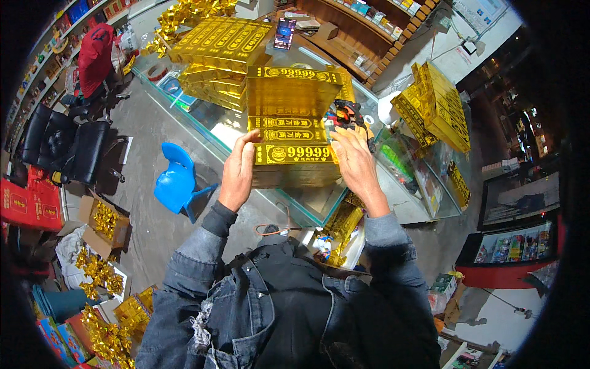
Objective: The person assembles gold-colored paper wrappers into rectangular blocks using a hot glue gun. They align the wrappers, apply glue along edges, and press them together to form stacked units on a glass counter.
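Observation:
A gold foil cardboard piece (296,154), creased into several long bars with black print, stands over the glass counter in front of me. My left hand (239,172) grips its left end, with the fingertips bent over the top edge. At the opposite end my right hand (357,167) presses in, its fingers lying over the corner and the thumb hidden. The piece's far part rises as a shiny panel (295,95) with a printed strip along the top. Just beyond it to the left is a stack of finished gold bar blocks (221,43).
The glass counter (215,132) carries a phone (284,33) and a tape roll (157,72). More gold blocks (433,107) stand on the right. A blue plastic chair (175,178) is to the left, near a black office chair (64,144). An open carton (104,224) holds gold foil ornaments.

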